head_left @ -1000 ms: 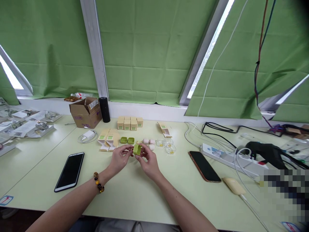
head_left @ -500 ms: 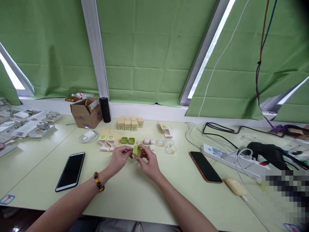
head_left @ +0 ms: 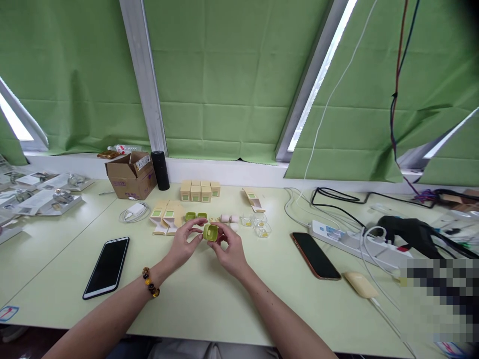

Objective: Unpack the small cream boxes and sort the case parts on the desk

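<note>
A small olive-green square plastic cup (head_left: pixel 210 233) is gripped between the thumb and fingers of my right hand (head_left: pixel 232 252), its hollow side facing me. Close by on its left, my left hand (head_left: pixel 184 244) has thumb and fingers spread; whether a fingertip touches the cup's edge I cannot tell. Behind the hands lie two similar green cups (head_left: pixel 190 216), partly covered by my left fingers. Small yellowish bits, several pale pink cylinders (head_left: pixel 225 218) and several clear plastic pieces (head_left: pixel 263 229) with yellow spots lie to the right of them.
Opened cardboard packs (head_left: pixel 165 215) lie left, small closed boxes (head_left: pixel 195 191) behind, another flap (head_left: pixel 253 199) right. Phones (head_left: pixel 106 268) (head_left: pixel 315 255) flank the arms. A charger (head_left: pixel 135 211), brown carton (head_left: pixel 130 180), black cylinder (head_left: pixel 160 170), power strip (head_left: pixel 337 238) and cables surround the area.
My left fingers have come away from a pinch at the green cup and spread apart. The cup has turned so its hollow faces me more. The view has shifted slightly.
</note>
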